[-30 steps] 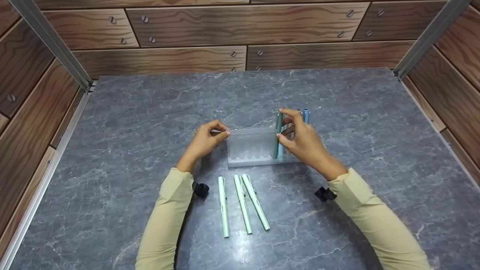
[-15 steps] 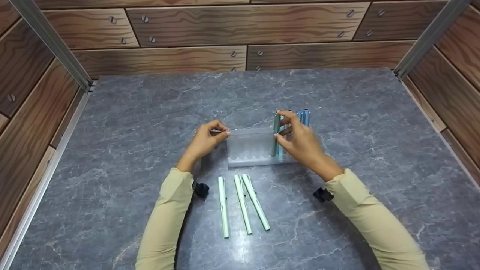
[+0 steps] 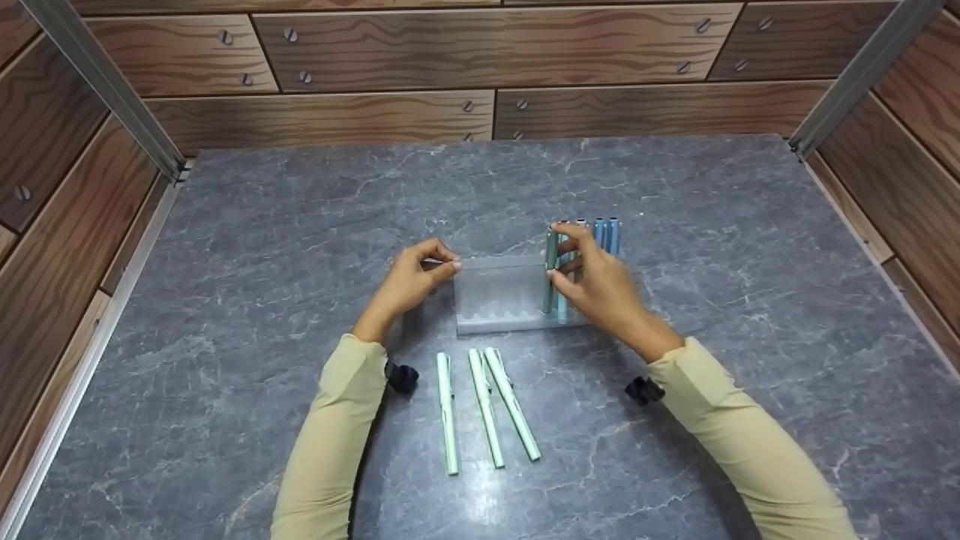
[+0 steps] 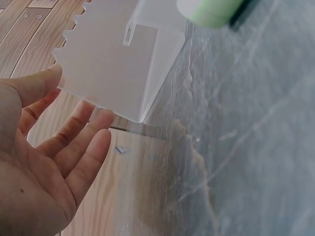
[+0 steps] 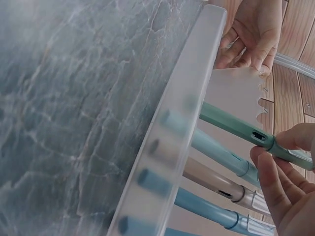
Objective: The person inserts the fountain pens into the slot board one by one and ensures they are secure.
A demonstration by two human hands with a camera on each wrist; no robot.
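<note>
A frosted clear pen stand (image 3: 495,291) with a notched top edge stands upright on the grey table. My left hand (image 3: 411,281) pinches its upper left corner between thumb and index finger; the other fingers spread loosely in the left wrist view. With fingertips and thumb, my right hand (image 3: 606,289) holds a dark green pen (image 5: 234,125) near its cap, lower end inside the stand's front lip (image 5: 170,128). Beside it in the right wrist view lean a pale teal pen (image 5: 221,155), a taupe pen (image 5: 209,178) and a blue pen (image 5: 204,207), plus another blue one partly cut off.
On the marbled table (image 3: 262,337), three light green pens lie between my forearms: a left one (image 3: 448,420), a middle one (image 3: 487,412) and a slanted right one (image 3: 514,409). Wood-patterned walls (image 3: 480,52) and metal posts (image 3: 112,90) border the table.
My right hand has shifted slightly left with the dark green pen, showing more of the blue pens behind it. The left hand stays on the stand's corner.
</note>
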